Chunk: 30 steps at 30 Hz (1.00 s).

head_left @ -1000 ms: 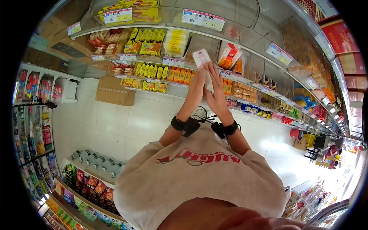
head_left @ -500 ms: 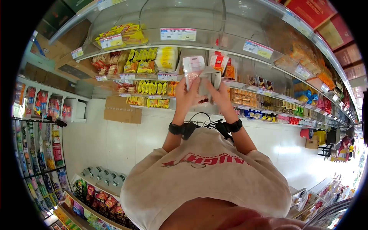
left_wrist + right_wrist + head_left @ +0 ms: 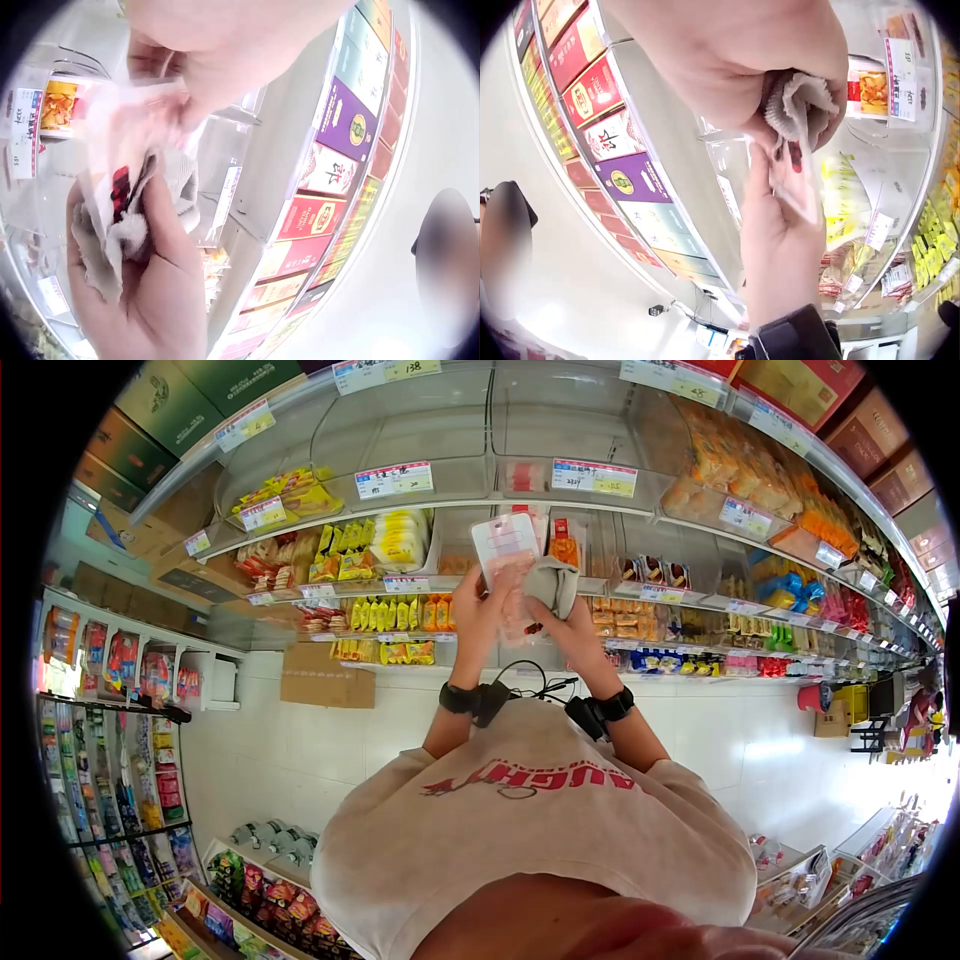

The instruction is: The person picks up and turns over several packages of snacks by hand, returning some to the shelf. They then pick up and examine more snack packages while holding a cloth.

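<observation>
My left hand [image 3: 478,615] holds the left edge of a flat, clear and pinkish plastic packet [image 3: 503,542] with a hang hole at its top. A small dark-red piece shows near the packet's lower end in both wrist views. In my right hand [image 3: 578,640] is a bunched grey ribbed cloth [image 3: 552,585], its fingers curled around it against the packet's right side. The right wrist view shows the cloth [image 3: 802,105] wrapped over the packet's edge, and the left hand [image 3: 780,240] gripping the packet from the other side. Some fingertips are hidden behind packet and cloth.
Snack shelves with clear bins and price tags [image 3: 393,480] stand just ahead of the hands. Boxed goods [image 3: 592,90] line the top shelf. A cardboard box [image 3: 327,675] sits on the floor at left. Bagged snacks [image 3: 270,890] and large bottles [image 3: 285,840] are behind at left.
The hands lay flat together over the packet a second ago; they have since parted. The cloth is now bunched in the right hand, and more of the packet shows. The view has shifted up the shelves.
</observation>
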Each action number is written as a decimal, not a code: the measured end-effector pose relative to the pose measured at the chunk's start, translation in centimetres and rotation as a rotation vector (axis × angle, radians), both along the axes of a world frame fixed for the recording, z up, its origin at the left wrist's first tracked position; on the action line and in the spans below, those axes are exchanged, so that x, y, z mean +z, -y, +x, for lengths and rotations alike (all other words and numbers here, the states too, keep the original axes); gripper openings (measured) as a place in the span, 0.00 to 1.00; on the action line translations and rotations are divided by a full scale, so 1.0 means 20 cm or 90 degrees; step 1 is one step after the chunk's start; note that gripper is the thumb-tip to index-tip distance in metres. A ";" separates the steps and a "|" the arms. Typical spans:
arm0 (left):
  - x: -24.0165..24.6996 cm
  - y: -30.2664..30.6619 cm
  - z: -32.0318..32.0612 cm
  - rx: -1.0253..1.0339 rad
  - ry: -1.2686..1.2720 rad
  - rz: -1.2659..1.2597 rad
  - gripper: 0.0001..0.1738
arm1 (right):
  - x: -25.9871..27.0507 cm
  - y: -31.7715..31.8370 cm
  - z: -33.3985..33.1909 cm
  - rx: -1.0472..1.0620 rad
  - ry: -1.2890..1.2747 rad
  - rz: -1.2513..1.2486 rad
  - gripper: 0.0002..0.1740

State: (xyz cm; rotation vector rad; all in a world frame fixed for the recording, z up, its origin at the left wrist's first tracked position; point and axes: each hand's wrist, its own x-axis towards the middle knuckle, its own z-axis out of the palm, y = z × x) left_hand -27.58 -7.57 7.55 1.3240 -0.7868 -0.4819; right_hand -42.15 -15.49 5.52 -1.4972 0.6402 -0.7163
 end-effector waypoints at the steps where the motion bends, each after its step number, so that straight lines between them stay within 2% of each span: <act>1: -0.05 0.03 0.01 0.006 0.041 0.034 0.19 | 0.00 0.00 -0.01 -0.026 0.000 -0.026 0.15; 2: -0.10 0.06 0.01 0.011 0.081 0.067 0.21 | 0.00 0.02 -0.03 -0.085 -0.004 -0.068 0.15; 4: -0.10 0.08 -0.05 -0.042 0.029 0.060 0.25 | 0.07 0.05 -0.07 -0.205 -0.016 -0.149 0.17; 5: -0.11 0.09 -0.09 -0.069 0.001 0.058 0.27 | 0.06 0.07 -0.10 -0.200 -0.033 -0.241 0.17; 7: 0.03 0.10 -0.20 -0.181 -0.243 0.030 0.27 | 0.07 0.09 -0.15 -0.187 -0.067 -0.422 0.19; 8: 0.07 0.10 -0.24 -0.235 -0.366 0.016 0.26 | 0.12 0.05 -0.19 -0.089 -0.131 -0.316 0.24; 11: 0.04 0.13 -0.26 -0.267 -0.311 0.001 0.25 | 0.09 0.00 -0.21 -0.018 -0.050 -0.546 0.28; 12: 0.03 0.15 -0.28 -0.227 -0.298 0.006 0.24 | 0.08 0.00 -0.24 0.022 -0.074 -0.515 0.30; 15: -0.01 0.16 -0.34 -0.189 -0.297 0.005 0.23 | -0.02 0.05 -0.28 -0.153 -0.007 -0.397 0.29; 16: 0.01 0.16 -0.38 -0.131 -0.248 0.000 0.21 | -0.03 0.07 -0.31 -0.277 -0.013 -0.345 0.26; 19: 0.00 0.17 -0.41 -0.144 -0.160 0.038 0.19 | 0.02 0.17 -0.45 -0.265 0.004 -0.183 0.19; 20: -0.01 0.18 -0.43 -0.119 -0.087 0.011 0.16 | 0.03 0.14 -0.46 -0.258 0.090 -0.011 0.14; 23: 0.02 0.20 -0.50 -0.122 -0.102 0.060 0.14 | 0.04 0.12 -0.50 -0.045 0.012 0.030 0.13; 27: 0.06 0.21 -0.54 -0.091 -0.045 0.047 0.16 | 0.00 0.12 -0.49 -0.043 0.131 -0.017 0.16; 30: 0.05 0.21 -0.55 -0.087 -0.100 0.018 0.16 | 0.00 0.09 -0.49 -0.086 0.111 -0.029 0.16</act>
